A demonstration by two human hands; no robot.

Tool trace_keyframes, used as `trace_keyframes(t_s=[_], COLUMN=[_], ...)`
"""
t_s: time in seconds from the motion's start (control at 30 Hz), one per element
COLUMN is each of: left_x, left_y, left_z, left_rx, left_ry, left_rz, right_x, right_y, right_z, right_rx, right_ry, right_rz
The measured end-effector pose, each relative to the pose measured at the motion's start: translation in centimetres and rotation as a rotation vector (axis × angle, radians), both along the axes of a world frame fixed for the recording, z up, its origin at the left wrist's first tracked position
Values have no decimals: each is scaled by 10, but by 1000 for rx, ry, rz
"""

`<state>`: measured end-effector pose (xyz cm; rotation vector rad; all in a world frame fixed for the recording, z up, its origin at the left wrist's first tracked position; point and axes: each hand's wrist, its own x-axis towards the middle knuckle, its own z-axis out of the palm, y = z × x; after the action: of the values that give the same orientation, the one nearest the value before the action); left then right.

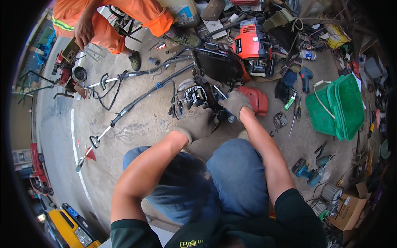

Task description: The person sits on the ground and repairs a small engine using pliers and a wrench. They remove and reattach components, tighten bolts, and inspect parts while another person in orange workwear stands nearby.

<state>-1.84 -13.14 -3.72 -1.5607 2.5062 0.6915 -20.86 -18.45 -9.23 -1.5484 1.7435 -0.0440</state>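
Observation:
A small engine [195, 93] with its inner metal parts exposed sits on the concrete among hoses, beside a black padded backpack frame [217, 66]. My gloved left hand [194, 122] rests against the engine's near side, fingers curled onto it. At the engine's right, my gloved right hand [237, 103] is closed around a thin silver tool [220, 91], partly hidden by the glove. A red plastic cover [258, 101] lies just right of that hand.
A person in orange trousers [103, 29] is at upper left. Long-shafted trimmers [132, 105] lie leftward. Behind is a red engine [252, 45] amid clutter. Rightward are a green bucket [347, 107], drills [306, 171] and hand tools; a yellow machine [68, 227] stands lower left.

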Motion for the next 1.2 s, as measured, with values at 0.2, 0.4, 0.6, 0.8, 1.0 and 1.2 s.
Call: trace_keyframes(t_s=[0.2, 0.4, 0.6, 0.8, 1.0, 1.2], left_x=[-2, 1, -2, -9, -15, -8], left_y=[2, -4, -14, -27, -1, -17], left_z=[4, -9, -12, 13, 9, -12], left_rx=[-90, -119, -78, -75, -65, -103], left_ry=[30, 1, 19, 27, 1, 40], left_rz=[-32, -69, -24, 34, 23, 18], right_x=[-2, -5, -8, -12, -15, -13], right_y=[3, 2, 2, 4, 3, 4], right_z=[-2, -21, -25, -20, -26, -46], right_rx=[73, 89, 81, 92, 64, 30], right_ry=[-78, -152, -167, -189, -196, -229], right_rz=[-55, -97, -111, -121, -128, -113])
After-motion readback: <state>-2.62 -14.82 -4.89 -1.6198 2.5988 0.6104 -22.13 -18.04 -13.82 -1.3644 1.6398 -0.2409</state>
